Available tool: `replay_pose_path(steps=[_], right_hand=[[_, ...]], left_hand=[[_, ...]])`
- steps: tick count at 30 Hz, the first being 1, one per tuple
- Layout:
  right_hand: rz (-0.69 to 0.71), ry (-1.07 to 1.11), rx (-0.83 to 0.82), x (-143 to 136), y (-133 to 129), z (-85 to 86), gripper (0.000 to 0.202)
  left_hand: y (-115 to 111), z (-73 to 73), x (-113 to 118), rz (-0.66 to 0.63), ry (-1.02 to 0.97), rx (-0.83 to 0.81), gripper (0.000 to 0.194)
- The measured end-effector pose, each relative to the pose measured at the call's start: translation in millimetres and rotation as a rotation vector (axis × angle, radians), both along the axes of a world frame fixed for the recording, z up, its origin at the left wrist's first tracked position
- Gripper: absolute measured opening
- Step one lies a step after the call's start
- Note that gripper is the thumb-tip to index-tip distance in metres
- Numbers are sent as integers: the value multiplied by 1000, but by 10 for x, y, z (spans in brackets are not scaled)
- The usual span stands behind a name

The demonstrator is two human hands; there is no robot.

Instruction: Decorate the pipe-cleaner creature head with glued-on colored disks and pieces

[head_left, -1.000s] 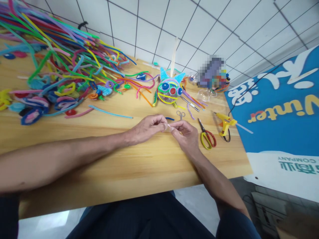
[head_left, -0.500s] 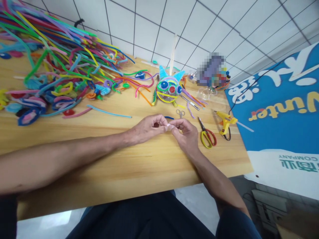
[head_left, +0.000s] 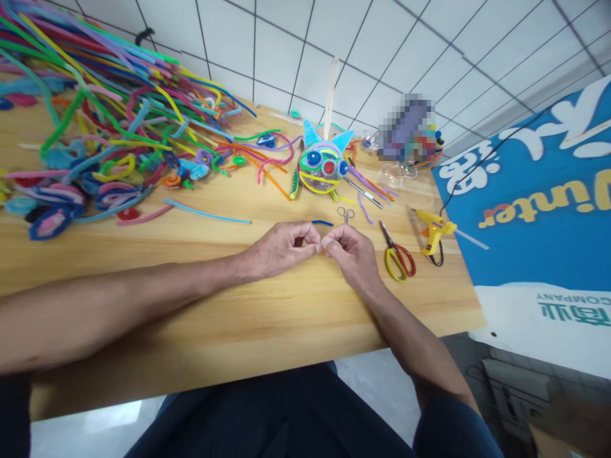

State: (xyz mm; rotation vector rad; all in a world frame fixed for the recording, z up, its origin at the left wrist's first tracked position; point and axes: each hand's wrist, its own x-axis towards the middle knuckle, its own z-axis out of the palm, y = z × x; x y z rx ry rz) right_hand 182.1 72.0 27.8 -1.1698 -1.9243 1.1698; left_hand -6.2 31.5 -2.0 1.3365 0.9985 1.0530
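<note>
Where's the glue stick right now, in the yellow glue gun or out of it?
Partly in, it seems: the clear stick juts from the back of the yellow glue gun, its far end exposed.

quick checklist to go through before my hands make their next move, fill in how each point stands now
1. Both hands in view: ok, left hand and right hand are nearly fingertip to fingertip above the table.
2. Small piece secure in the fingertips: cannot tell, too small or hidden to make out.
3. Red and yellow scissors out of the hands: ok, they lie right of the right hand.
4. Glue gun out of the hands: ok, beyond the scissors to the right.
5. Glue gun cool: cannot tell.
6. Light blue pipe cleaner clear of the left hand: ok, on the table with a gap between.
</note>
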Motion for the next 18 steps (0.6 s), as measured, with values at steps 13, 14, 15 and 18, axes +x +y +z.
replay_pose_path(steps=[13,14,15,18], right_hand=[[67,162,10,39,-10,-32,16],[64,161,18,35,-11,-37,16],[64,161,24,31,-10,-40,16],[77,161,11,24,3,-43,19]], left_hand=[[50,112,-35,43,-83,-66,25],[50,112,-36,45,-88,-51,26],[51,112,-37,46,-89,-40,26],[55,115,-42,41,-66,-38,26]])
